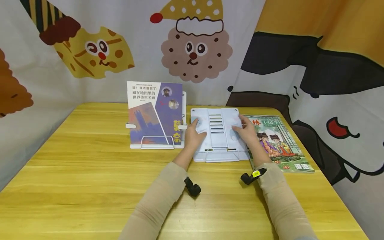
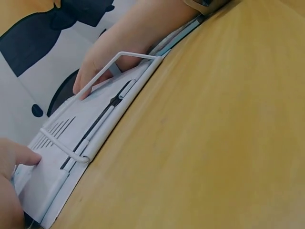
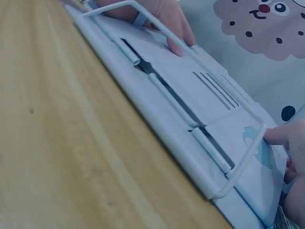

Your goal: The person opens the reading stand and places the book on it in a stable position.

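Note:
A white book stand (image 1: 217, 140) with slots down its middle and a wire lip (image 2: 102, 74) along its front lies low on the table before me. My left hand (image 1: 193, 135) grips its left side, thumb on the panel and fingers at the edge. On the opposite side my right hand (image 1: 249, 131) holds the other edge, its thumb pressed to the face near a pale blue print (image 3: 257, 145). The fingers behind the panel are partly hidden. The stand's right edge overlaps a green illustrated magazine (image 1: 279, 143) in the head view.
Left of the stand, a purple and white book (image 1: 156, 113) stands upright in a second white stand, held by side clips (image 1: 130, 125) and a wire lip. The wooden table (image 1: 90, 186) reaches back to a cartoon-printed curtain (image 1: 120, 13).

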Action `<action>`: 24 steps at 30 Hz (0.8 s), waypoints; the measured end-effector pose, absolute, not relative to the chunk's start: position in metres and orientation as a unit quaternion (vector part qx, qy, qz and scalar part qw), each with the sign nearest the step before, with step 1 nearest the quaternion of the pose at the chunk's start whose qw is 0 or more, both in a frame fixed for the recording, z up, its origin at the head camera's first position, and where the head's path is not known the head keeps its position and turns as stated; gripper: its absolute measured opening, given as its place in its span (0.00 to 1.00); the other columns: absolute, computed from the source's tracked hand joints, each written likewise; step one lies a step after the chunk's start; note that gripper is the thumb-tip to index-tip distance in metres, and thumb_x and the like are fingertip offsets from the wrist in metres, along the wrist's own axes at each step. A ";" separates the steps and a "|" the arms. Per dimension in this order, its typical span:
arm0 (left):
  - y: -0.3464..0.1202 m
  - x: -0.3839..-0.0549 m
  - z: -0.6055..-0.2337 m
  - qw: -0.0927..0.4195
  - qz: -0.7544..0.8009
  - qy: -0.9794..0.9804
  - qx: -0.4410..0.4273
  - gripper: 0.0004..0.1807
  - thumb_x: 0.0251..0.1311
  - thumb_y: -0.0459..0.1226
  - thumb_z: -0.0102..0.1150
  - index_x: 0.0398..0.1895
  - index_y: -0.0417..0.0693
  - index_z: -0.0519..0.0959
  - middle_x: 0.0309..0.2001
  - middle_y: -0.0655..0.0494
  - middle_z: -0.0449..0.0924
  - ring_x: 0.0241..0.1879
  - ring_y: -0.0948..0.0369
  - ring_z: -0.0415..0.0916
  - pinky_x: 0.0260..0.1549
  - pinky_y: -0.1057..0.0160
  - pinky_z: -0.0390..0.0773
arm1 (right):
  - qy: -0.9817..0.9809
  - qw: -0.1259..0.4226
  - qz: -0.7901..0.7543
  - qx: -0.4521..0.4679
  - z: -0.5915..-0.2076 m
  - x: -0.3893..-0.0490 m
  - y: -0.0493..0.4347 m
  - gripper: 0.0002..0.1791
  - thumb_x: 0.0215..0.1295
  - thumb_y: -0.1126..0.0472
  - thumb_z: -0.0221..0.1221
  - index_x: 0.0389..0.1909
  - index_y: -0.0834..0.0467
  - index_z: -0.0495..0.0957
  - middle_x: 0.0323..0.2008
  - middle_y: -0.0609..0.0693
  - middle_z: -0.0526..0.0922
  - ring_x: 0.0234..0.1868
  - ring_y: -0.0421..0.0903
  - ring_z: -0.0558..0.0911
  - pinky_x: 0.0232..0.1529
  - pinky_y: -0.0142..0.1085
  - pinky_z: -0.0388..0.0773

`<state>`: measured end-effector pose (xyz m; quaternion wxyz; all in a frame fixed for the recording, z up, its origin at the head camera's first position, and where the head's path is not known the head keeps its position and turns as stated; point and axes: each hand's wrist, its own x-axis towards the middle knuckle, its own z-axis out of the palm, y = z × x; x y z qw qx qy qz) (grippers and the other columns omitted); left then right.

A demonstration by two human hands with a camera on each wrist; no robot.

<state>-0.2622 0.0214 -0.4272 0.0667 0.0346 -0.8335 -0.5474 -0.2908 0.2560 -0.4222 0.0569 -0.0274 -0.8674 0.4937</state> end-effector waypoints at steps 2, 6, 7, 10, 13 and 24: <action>0.022 -0.261 -0.426 0.067 -0.552 -0.831 0.031 0.43 0.48 0.29 0.67 0.70 0.46 0.63 0.66 0.36 0.62 0.65 0.41 0.60 0.60 0.50 0.65 | -0.862 0.061 0.502 -0.028 -0.421 -0.290 0.258 0.38 0.62 0.61 0.64 0.72 0.53 0.60 0.53 0.58 0.67 0.43 0.49 0.68 0.41 0.40 0.69; 0.023 -0.257 -0.422 0.064 -0.535 -0.842 0.020 0.43 0.48 0.28 0.65 0.71 0.45 0.62 0.64 0.33 0.63 0.59 0.39 0.66 0.57 0.48 0.69 | -0.857 0.067 0.510 -0.022 -0.420 -0.290 0.262 0.39 0.61 0.62 0.65 0.72 0.53 0.59 0.51 0.58 0.68 0.41 0.48 0.69 0.39 0.38 0.70; 0.024 -0.256 -0.420 0.065 -0.527 -0.847 0.017 0.43 0.48 0.28 0.65 0.71 0.45 0.62 0.63 0.32 0.64 0.58 0.39 0.67 0.56 0.48 0.70 | -0.858 0.070 0.508 -0.019 -0.420 -0.290 0.263 0.40 0.61 0.63 0.65 0.72 0.52 0.59 0.50 0.58 0.68 0.40 0.48 0.69 0.38 0.38 0.71; 0.024 -0.252 -0.415 0.068 -0.514 -0.855 0.004 0.42 0.48 0.28 0.64 0.71 0.45 0.62 0.60 0.32 0.65 0.55 0.38 0.68 0.54 0.47 0.70 | -0.855 0.078 0.512 -0.011 -0.418 -0.290 0.265 0.41 0.60 0.64 0.65 0.72 0.51 0.59 0.47 0.57 0.68 0.37 0.48 0.69 0.34 0.36 0.72; 0.023 -0.251 -0.410 0.079 -0.518 -0.852 -0.004 0.42 0.47 0.26 0.64 0.70 0.44 0.62 0.60 0.32 0.65 0.55 0.39 0.69 0.55 0.47 0.70 | -0.849 0.086 0.522 -0.004 -0.417 -0.290 0.266 0.42 0.59 0.64 0.66 0.73 0.49 0.58 0.47 0.56 0.69 0.36 0.46 0.70 0.33 0.33 0.72; 0.014 -0.245 -0.391 0.083 -0.532 -0.842 -0.024 0.44 0.47 0.23 0.62 0.72 0.48 0.61 0.66 0.40 0.64 0.61 0.45 0.66 0.52 0.52 0.73 | -0.842 0.094 0.530 0.025 -0.403 -0.282 0.266 0.44 0.60 0.64 0.65 0.74 0.42 0.56 0.54 0.54 0.66 0.37 0.43 0.72 0.31 0.33 0.73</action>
